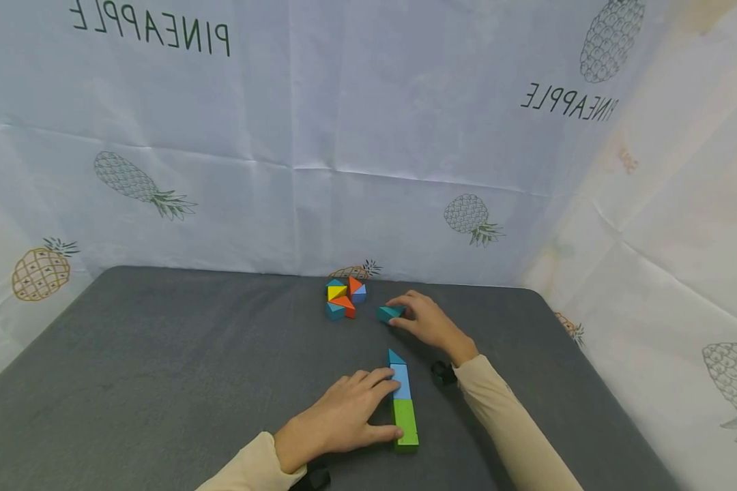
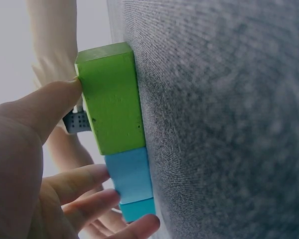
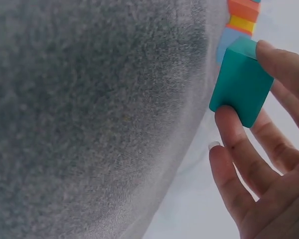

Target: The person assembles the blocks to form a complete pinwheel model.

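Observation:
My right hand pinches a teal triangular block between thumb and fingertips, near the back of the table. A row of blocks lies in front of me: a green block nearest, a light blue block behind it, and a blue triangular block at the far end. Beside that row is my left hand, fingers spread. Its thumb touches the green block's edge, and some fingertips rest along the light blue block's side, as the left wrist view shows.
A cluster of triangular blocks sits near the back edge of the dark grey table, with a yellow block, a red-orange block and a blue block among them. A white pineapple-print curtain hangs behind.

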The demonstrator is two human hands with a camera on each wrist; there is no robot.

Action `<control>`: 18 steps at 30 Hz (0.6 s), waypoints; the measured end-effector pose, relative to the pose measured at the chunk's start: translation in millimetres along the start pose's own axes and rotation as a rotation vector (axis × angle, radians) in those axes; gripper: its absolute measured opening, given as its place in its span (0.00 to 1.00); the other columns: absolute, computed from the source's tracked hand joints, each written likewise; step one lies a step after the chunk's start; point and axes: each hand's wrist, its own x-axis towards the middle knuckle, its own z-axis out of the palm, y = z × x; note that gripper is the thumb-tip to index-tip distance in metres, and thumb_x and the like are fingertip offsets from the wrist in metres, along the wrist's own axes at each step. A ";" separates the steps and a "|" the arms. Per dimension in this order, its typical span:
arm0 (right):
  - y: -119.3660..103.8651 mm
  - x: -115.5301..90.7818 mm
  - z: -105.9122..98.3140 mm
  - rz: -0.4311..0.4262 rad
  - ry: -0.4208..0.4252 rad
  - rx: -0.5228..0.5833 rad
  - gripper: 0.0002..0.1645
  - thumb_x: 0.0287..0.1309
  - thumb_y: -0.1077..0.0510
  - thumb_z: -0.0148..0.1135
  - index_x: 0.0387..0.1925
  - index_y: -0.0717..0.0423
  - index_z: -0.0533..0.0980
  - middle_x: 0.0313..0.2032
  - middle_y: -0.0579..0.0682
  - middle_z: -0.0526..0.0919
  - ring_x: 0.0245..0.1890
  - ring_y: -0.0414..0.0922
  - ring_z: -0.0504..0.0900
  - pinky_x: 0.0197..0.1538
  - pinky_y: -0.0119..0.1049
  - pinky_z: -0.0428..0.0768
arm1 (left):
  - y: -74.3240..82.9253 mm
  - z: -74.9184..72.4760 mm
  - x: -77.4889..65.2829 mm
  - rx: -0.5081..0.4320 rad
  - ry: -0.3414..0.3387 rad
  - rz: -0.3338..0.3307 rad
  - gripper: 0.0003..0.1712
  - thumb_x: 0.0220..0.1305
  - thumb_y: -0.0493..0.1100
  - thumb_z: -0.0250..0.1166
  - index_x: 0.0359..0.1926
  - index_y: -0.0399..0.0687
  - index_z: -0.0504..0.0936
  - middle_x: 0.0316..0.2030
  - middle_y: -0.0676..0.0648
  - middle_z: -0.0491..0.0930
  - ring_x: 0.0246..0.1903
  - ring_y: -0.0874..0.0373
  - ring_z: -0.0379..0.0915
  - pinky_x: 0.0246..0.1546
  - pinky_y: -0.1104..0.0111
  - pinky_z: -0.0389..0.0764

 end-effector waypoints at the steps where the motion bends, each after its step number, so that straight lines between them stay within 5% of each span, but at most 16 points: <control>1: -0.3 -1.7 -0.7 -0.005 0.004 0.003 0.22 0.62 0.54 0.67 0.56 0.54 0.79 0.49 0.53 0.80 0.39 0.43 0.79 0.44 0.40 0.79 | -0.2 0.1 0.1 0.001 0.000 0.001 0.41 0.63 0.72 0.58 0.70 0.58 0.69 0.71 0.52 0.65 0.66 0.52 0.67 0.59 0.49 0.75; 18: -4.5 -26.7 -8.6 0.003 0.021 0.030 0.21 0.61 0.53 0.68 0.55 0.54 0.80 0.47 0.52 0.80 0.37 0.41 0.78 0.42 0.38 0.79 | 0.5 0.0 0.1 0.007 0.004 0.002 0.41 0.63 0.71 0.58 0.70 0.57 0.69 0.71 0.51 0.65 0.65 0.52 0.68 0.59 0.50 0.75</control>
